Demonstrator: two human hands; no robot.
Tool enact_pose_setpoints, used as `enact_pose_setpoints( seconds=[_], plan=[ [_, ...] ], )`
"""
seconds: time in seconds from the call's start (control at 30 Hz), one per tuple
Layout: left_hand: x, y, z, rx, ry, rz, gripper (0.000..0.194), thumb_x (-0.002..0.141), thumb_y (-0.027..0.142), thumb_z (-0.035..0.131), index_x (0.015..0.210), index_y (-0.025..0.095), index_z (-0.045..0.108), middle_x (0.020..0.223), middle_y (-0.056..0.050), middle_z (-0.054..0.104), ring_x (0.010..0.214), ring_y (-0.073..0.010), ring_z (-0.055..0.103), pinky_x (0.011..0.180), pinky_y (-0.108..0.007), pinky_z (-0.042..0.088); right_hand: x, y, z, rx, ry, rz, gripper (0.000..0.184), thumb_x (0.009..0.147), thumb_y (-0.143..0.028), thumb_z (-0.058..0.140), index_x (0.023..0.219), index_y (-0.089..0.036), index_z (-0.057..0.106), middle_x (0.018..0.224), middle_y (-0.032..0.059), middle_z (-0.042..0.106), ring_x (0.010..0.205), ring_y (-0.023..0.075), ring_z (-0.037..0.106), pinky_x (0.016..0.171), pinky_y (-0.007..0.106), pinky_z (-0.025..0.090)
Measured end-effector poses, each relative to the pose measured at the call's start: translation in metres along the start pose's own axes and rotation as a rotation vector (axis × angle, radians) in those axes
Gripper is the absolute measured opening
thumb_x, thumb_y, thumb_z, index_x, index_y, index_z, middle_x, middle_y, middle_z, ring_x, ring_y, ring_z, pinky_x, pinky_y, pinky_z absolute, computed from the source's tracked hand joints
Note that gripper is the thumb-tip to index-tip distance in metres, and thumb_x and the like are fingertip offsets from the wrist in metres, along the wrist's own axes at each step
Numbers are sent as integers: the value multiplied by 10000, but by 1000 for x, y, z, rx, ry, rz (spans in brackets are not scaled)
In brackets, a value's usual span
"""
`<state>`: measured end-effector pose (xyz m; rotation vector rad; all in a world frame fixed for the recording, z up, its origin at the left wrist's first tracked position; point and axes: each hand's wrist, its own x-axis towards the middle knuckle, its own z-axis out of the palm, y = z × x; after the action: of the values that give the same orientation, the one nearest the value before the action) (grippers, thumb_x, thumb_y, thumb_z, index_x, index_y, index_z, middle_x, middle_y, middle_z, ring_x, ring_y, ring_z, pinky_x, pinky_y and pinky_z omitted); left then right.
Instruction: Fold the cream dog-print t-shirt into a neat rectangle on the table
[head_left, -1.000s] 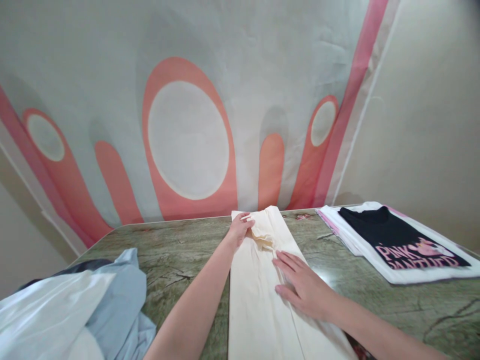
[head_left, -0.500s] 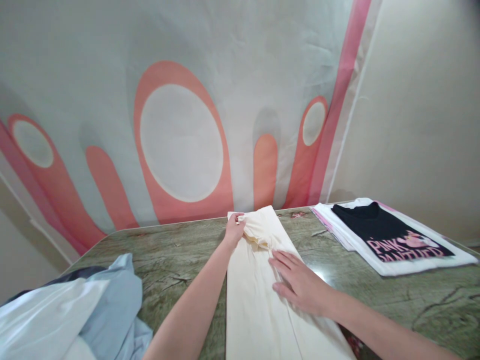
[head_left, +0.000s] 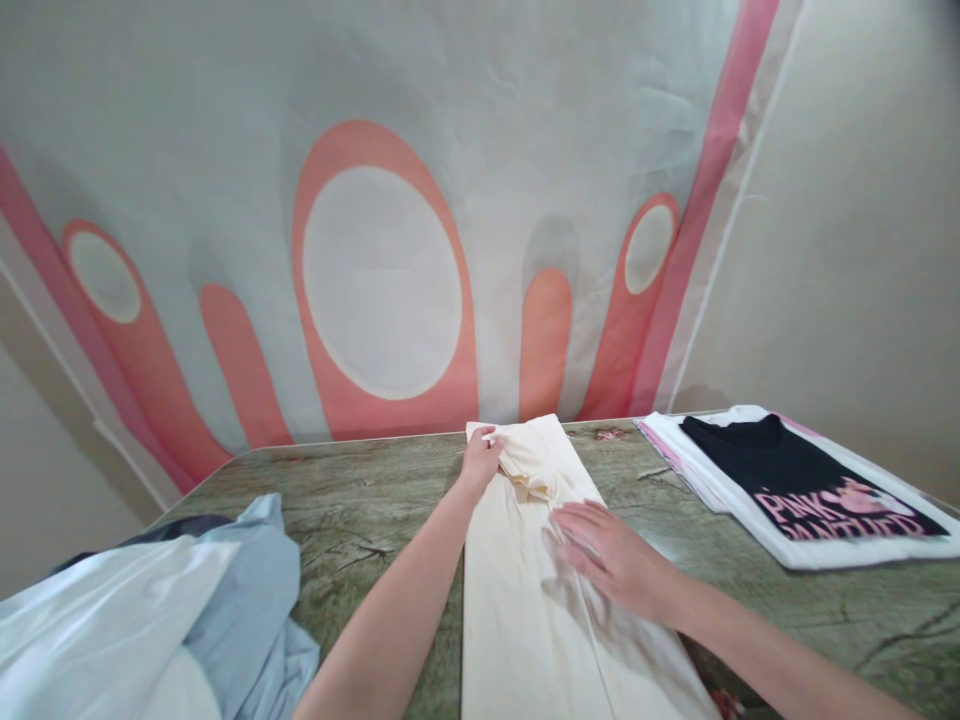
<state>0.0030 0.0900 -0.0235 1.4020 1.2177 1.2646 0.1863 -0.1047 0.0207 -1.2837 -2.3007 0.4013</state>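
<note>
A long cream garment [head_left: 517,600] lies folded lengthwise into a strip, running from the near edge of the view to the back of the table. Near its far end is a bunched, wrinkled fold [head_left: 529,480]. My left hand [head_left: 482,455] pinches the cloth at the far left, beside that fold. Over the right half of the strip is my right hand [head_left: 611,560], palm down with its fingers stretched out and holding nothing. A shadow under its fingers shows it slightly above the fabric.
On the left sits a loose heap of white and light blue clothes [head_left: 255,590], with something dark behind. A flat stack of shirts [head_left: 795,550], topped by a black printed panel [head_left: 810,470], lies at right. The wood-patterned table [head_left: 360,500] meets a pink-patterned wall covering [head_left: 390,420].
My right hand has lifted slightly off the cloth, and its shadow has spread. My left hand keeps its pinch at the far end. The whole view has swung a little to the left.
</note>
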Motion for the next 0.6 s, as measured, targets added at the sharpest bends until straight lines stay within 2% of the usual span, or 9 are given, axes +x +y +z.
enact_pose_setpoints(
  seconds=[0.1,0.2,0.33,0.43,0.6],
  plan=[
    [-1,0,-1,22,-12,12,336,739,68,530,1063,156,519,714,5,585,536,-78,545,490,-165,420,23,15,-8,62,158,51,321,879,-265,376,1124,-185,568,1137,88,596,1067,204,524,944,368,385],
    [-1,-2,-3,57,-1,31,349,702,21,515,1014,168,566,747,6,599,562,-73,548,523,-165,427,57,40,-10,89,255,113,295,851,-184,377,1045,-166,598,1065,78,630,978,186,573,877,327,433],
    [0,-4,-5,93,10,48,262,693,40,541,919,148,617,802,-18,635,651,-97,575,609,-195,454,107,76,-2,-10,269,244,314,826,-121,392,1050,-128,612,1091,89,635,996,171,576,890,278,417],
    [1,-3,-5,103,22,57,185,740,120,555,902,135,644,803,-45,652,709,-127,591,649,-219,462,141,98,6,-50,262,285,339,822,-92,385,1064,-123,620,1103,98,636,1010,176,578,903,270,403],
    [2,-3,-8,112,49,73,206,809,162,488,911,148,666,805,-57,666,756,-141,598,692,-231,459,184,128,12,-110,289,373,350,802,-87,405,1052,-145,643,1094,94,642,1032,187,570,894,261,397]
  ],
)
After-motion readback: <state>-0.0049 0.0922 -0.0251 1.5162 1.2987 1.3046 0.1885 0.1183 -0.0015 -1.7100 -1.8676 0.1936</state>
